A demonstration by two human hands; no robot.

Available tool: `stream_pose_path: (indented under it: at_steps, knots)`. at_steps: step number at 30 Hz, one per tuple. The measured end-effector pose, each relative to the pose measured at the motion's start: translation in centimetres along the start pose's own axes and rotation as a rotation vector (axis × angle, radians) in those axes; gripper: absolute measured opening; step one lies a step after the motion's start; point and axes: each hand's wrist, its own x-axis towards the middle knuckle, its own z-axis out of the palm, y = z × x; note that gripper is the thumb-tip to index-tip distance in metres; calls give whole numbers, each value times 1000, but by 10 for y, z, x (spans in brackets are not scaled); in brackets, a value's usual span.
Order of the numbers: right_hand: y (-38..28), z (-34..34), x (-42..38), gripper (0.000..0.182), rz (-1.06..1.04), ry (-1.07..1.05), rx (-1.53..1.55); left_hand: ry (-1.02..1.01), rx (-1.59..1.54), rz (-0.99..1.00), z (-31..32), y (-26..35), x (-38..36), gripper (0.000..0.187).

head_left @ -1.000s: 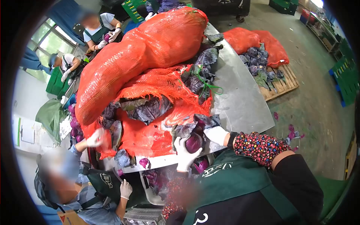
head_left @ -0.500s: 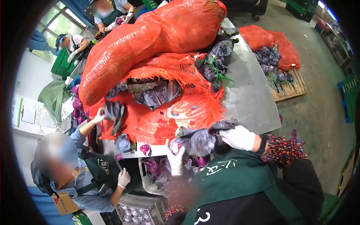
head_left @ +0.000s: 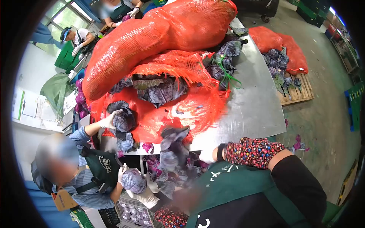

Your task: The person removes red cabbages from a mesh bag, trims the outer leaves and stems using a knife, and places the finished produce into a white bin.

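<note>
A red cabbage point(head_left: 134, 180) with pale purple veins rests against my left hand point(head_left: 144, 197), white-gloved, its fingers curved along the underside. A co-worker's gloved hand point(head_left: 121, 173) is right at the far side of the same cabbage. My right hand point(head_left: 207, 155), also gloved, is by the front edge of the metal table point(head_left: 247, 114), its fingers mostly hidden. Dark outer cabbage leaves point(head_left: 173, 150), smeared by motion, hang between my hands over a bin of purple trimmings point(head_left: 154, 165).
Big red mesh sacks point(head_left: 159, 34) and dark leaves point(head_left: 161, 91) cover the table. A co-worker point(head_left: 97, 171) on the left handles another cabbage point(head_left: 123, 121). Below stands a crate of wrapped cabbages point(head_left: 134, 214). More sacks lie on a pallet point(head_left: 298, 91) at right.
My left hand has moved down and left, away from the table edge, to the cabbage beside the co-worker. My right hand has come left and lower. The dark leaves have dropped toward the bin.
</note>
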Motion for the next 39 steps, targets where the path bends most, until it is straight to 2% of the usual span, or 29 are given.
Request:
stream_pose_path:
  at_steps: [1, 2, 3, 4, 5, 6, 7, 8, 9, 10, 12, 13, 15, 16, 18, 19, 21, 22, 24, 27, 33, 36, 39]
  knots:
    - [-23, -29, -4, 18, -144, -253, -168, -8, -14, 64, 47, 11, -20, 82]
    - [-38, -46, -12, 16, -116, -152, -44, 5, -16, 73, 38, 3, -9, 82]
    - [-38, -49, -12, 15, -149, -103, 42, -193, 144, 117, 16, -12, 5, 86]
    - [-35, -51, -14, 15, -178, -54, 133, -393, 311, 154, 23, -13, 5, 90]
    - [-17, -44, -15, 17, -223, 91, 218, -551, 525, 71, 33, -15, 12, 94]
    - [-10, -73, -30, 16, -320, 223, 97, -296, 457, 90, 73, -30, -17, 91]
    - [-27, -112, -45, 17, 2, 156, 3, -276, 460, 156, 82, -51, -21, 85]
    - [-17, -120, -59, 20, -76, 362, 18, -353, 474, 81, 109, -56, -31, 78]
    - [-3, -116, -69, 23, 122, 314, 73, -391, 509, -20, 106, -76, -28, 79]
    - [15, -108, -77, 24, 49, 557, 197, -451, 573, 6, 109, -102, -23, 82]
    - [14, -134, -102, 29, 437, 388, 333, -604, 711, 83, 128, -137, -22, 94]
    - [12, -137, -111, 29, 470, 399, 324, -644, 711, 81, 134, -159, -23, 94]
    - [6, -139, -120, 29, 373, 601, 408, -727, 817, 117, 153, -183, -28, 95]
    - [15, -126, -121, 32, 173, 699, 167, -778, 756, 31, 163, -190, -30, 94]
    - [26, -99, -115, 39, 229, 741, 328, -849, 889, 169, 167, -209, -31, 92]
    - [28, -92, -113, 39, 240, 747, 335, -862, 893, 163, 168, -213, -29, 92]
    - [28, -81, -107, 44, 199, 820, 143, -884, 918, 192, 166, -217, -25, 92]
    - [20, -90, -107, 44, 198, 818, 154, -883, 928, 188, 167, -216, -25, 92]
    - [5, -111, -109, 51, 372, 523, 204, -889, 1034, 234, 170, -212, -27, 93]
    - [5, -119, -101, 56, 375, 468, 160, -884, 1051, 205, 178, -205, -29, 95]
    - [14, -112, -96, 56, 283, 514, 138, -895, 1084, 184, 184, -204, -26, 95]
    - [18, -113, -92, 54, 340, 480, 25, -901, 1097, 228, 185, -206, -26, 93]
    - [23, -115, -87, 46, 343, 567, 148, -878, 1137, 260, 193, -208, -30, 91]
